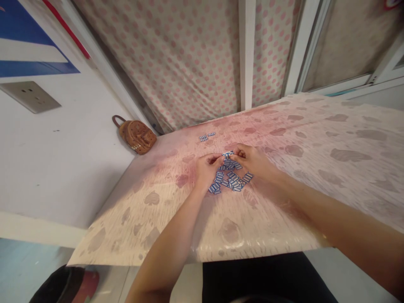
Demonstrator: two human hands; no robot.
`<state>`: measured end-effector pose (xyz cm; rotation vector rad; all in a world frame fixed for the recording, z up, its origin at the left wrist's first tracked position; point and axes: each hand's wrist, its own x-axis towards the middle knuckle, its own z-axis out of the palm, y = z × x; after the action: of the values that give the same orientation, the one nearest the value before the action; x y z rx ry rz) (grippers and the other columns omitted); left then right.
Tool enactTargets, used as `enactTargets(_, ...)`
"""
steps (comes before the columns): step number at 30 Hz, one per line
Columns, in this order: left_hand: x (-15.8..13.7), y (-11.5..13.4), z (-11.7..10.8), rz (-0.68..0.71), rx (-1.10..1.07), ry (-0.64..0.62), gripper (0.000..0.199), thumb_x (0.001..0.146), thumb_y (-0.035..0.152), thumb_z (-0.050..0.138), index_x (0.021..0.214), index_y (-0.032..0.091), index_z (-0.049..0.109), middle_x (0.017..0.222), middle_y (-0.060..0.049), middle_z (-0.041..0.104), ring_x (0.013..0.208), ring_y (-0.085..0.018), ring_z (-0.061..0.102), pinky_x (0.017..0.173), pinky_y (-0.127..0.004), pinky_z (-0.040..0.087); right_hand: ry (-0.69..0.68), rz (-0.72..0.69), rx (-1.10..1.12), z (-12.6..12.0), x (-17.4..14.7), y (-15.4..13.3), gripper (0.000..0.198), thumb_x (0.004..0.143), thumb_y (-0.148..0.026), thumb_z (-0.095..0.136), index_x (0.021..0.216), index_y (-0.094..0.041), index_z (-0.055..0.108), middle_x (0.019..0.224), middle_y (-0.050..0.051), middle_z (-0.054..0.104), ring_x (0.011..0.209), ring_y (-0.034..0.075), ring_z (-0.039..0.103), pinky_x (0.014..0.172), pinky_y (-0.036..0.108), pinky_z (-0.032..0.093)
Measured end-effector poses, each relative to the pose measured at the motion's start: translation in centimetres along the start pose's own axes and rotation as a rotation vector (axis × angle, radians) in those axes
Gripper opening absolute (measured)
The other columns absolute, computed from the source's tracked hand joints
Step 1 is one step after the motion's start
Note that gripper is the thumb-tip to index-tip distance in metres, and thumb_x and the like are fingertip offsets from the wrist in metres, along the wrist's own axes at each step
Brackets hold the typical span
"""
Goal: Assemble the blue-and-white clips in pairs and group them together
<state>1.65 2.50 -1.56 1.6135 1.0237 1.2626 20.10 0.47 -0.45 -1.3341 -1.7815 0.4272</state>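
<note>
blue-and-white pieces (235, 182) are left piled; a small group (203, 138) is set apart; a held piece (227, 154) is gripped by fingers of left hand (204, 167) and right hand (251, 158).

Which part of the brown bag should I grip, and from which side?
Its loop handle, I'd say, from above with the left hand, the nearer one: the loop sticks out from the top, while the brown bag is rounded and sits close to the wall.

Blue-edged tiles (234, 184) too small for detail
</note>
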Motion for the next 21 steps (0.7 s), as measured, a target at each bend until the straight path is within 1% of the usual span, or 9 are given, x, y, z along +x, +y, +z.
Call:
enactTargets(6,0.00,0.08,0.02,-0.001,0.000,-0.003,0.019,0.079,0.034,0.074,0.085,0.017,0.078,0.076,-0.005,0.075,0.070,-0.017,0.068,0.066,-0.026,0.051,-0.010,0.016,0.030,0.16,-0.02,-0.03,0.016,0.084,-0.034,0.058,0.076,-0.023,0.052,0.063,-0.003,0.057,0.058,0.015,0.054,0.057,0.027,0.036)
enactTargets(11,-0.06,0.34,0.06,-0.010,-0.010,-0.002,0.017,0.079,0.032,0.073,0.084,0.017,0.077,0.076,-0.004,0.075,0.070,-0.017,0.068,0.066,-0.025,0.050,0.065,0.057,0.155,0.16,0.07,0.20,0.015,0.081,-0.033,0.063,0.086,-0.023,0.052,0.069,-0.002,0.061,0.064,0.016,0.058,0.060,0.028,0.043)
enactTargets(12,-0.06,0.37,0.06,-0.013,-0.007,-0.004,0.017,0.079,0.032,0.072,0.083,0.017,0.077,0.076,-0.004,0.075,0.069,-0.016,0.068,0.065,-0.025,0.050,0.058,0.050,0.189,0.16,0.14,0.28,0.015,0.081,-0.032,0.062,0.088,-0.023,0.054,0.072,-0.001,0.062,0.066,0.016,0.059,0.062,0.028,0.045)
enactTargets(14,-0.06,0.40,0.06,-0.018,-0.001,-0.004,0.016,0.079,0.032,0.072,0.083,0.017,0.077,0.076,-0.004,0.075,0.068,-0.016,0.067,0.063,-0.025,0.049,-0.007,0.041,0.264,0.15,0.27,0.36,0.012,0.082,-0.032,0.060,0.089,-0.022,0.056,0.076,0.000,0.065,0.069,0.017,0.062,0.065,0.029,0.049)
enactTargets(17,-0.09,0.46,0.07,-0.031,-0.031,0.003,0.016,0.079,0.032,0.073,0.083,0.017,0.077,0.074,-0.003,0.074,0.066,-0.015,0.066,0.063,-0.024,0.049,-0.099,0.051,0.360,0.11,0.38,0.19,0.010,0.083,-0.031,0.056,0.084,-0.022,0.057,0.073,0.001,0.067,0.067,0.017,0.063,0.065,0.031,0.052)
enactTargets(21,-0.24,0.89,0.13,-0.087,-0.087,0.002,0.017,0.079,0.032,0.074,0.083,0.016,0.077,0.072,-0.004,0.074,0.066,-0.015,0.066,0.065,-0.025,0.050,-0.097,0.035,0.390,-0.06,0.35,-0.24,0.011,0.083,-0.032,0.057,0.082,-0.021,0.057,0.068,0.000,0.066,0.064,0.017,0.062,0.065,0.031,0.052)
